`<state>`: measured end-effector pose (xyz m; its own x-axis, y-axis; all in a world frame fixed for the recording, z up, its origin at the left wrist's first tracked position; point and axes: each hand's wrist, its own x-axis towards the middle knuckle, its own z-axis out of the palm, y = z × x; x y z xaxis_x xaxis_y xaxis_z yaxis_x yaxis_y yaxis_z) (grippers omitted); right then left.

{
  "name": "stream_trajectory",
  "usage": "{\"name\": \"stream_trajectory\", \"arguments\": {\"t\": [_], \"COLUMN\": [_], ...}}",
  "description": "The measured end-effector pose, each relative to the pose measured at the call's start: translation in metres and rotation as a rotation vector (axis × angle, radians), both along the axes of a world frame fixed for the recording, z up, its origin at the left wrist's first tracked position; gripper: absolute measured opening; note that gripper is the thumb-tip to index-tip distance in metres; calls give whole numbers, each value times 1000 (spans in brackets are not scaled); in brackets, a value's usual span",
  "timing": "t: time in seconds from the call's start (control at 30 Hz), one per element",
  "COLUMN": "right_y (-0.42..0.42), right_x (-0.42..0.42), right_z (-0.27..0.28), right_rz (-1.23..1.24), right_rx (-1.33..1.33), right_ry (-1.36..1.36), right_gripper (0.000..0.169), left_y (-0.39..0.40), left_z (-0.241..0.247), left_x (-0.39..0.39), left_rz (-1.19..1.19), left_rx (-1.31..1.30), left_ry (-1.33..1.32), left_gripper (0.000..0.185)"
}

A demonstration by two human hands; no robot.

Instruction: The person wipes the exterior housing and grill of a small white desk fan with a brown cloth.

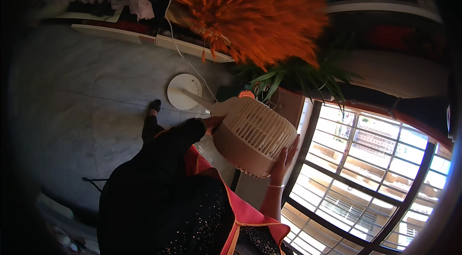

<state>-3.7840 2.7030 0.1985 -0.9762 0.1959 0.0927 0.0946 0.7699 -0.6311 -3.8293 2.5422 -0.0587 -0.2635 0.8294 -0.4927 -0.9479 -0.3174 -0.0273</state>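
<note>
A white pedestal fan (196, 98) stands on the floor before me, its slatted head (260, 130) close to my body. My left hand (213, 123), below a black sleeve, grips the head's side near the pole. On the opposite side my right hand (285, 159), with a bracelet at the wrist, is pressed flat along the casing with fingers extended. Between my hands the rear slats face up. The fan's round base (180, 92) rests on the tiles, and a white cord (184, 58) runs up from near the head. The fan's lower front side is hidden.
A large bunch of orange dried wheat stalks (249, 9) spreads above the fan, with green spiky leaves (278, 78) under it. A barred window (353, 172) lies to the right. Grey floor tiles (65, 74) extend left, beside a low white-edged cabinet (112, 33).
</note>
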Motion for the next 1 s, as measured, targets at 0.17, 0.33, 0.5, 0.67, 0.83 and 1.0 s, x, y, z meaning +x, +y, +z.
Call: {"name": "stream_trajectory", "arguments": {"t": [0.17,0.33,0.5,0.67,0.83,1.0], "right_y": [-1,-8,-16,-17,-15,-14], "right_x": [2,-3,-2,1,-1,-8], "right_z": [1,1,3,2,0,1], "right_rz": [-1,9,17,-7,-43,-48], "right_rx": [-9,39,87,40,75,7], "right_ry": [14,17,38,22,25,20], "right_gripper": [60,59,59,59,56,55], "left_y": [-2,-38,-52,-20,4,-10], "left_z": [6,38,65,51,-20,-63], "left_x": [6,-45,-101,-100,-63,54], "left_rz": [164,300,417,359,409,32], "left_rx": [75,-88,-100,-378,-785,-1042], "left_ry": [58,321,501,944,1428,1293], "left_gripper": [46,46,40,39,30,25]}}
